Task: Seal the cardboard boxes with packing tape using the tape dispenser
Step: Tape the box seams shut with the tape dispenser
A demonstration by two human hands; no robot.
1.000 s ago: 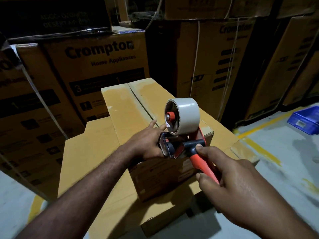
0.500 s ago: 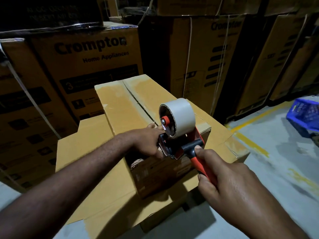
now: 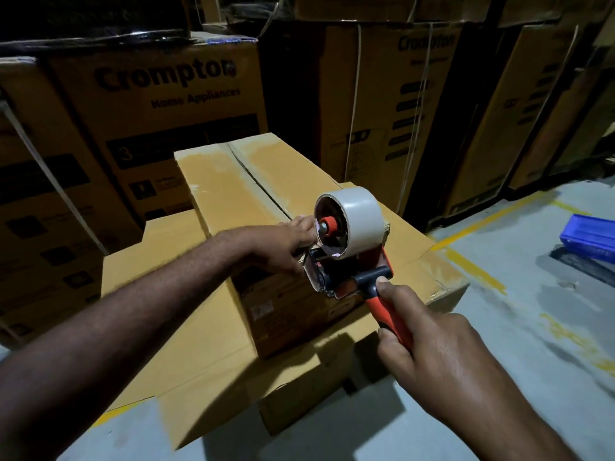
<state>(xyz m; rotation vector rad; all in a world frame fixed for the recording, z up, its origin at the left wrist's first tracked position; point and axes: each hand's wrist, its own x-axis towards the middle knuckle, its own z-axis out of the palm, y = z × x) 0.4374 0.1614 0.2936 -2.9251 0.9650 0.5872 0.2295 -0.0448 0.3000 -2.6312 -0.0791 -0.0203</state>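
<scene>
Within the last second the left hand [image 3: 283, 242] had crept along the box [image 3: 229, 184] top to the mouth of the tape dispenser [image 3: 346, 271], at the near end of the untaped seam; whether it pinched tape, I could not tell. The right hand [image 3: 432, 354] gripped the red handle. Likely the strip was being started. Counted: one dispenser, one tape roll [image 3: 361, 217], one box on one wider carton [image 3: 173, 327], one blue crate [image 3: 590, 236]

Back left, the big carton [image 3: 156, 104] reads "Crompton" in bold dark letters, "Home Appliances" right under it, and there's a "3" in the dark band lower down. Behind, the tall carton [image 3: 392, 94] shows "Crompton" again, smeared. Stickers on the small box [image 3: 299, 307] front are too blurred to read
</scene>
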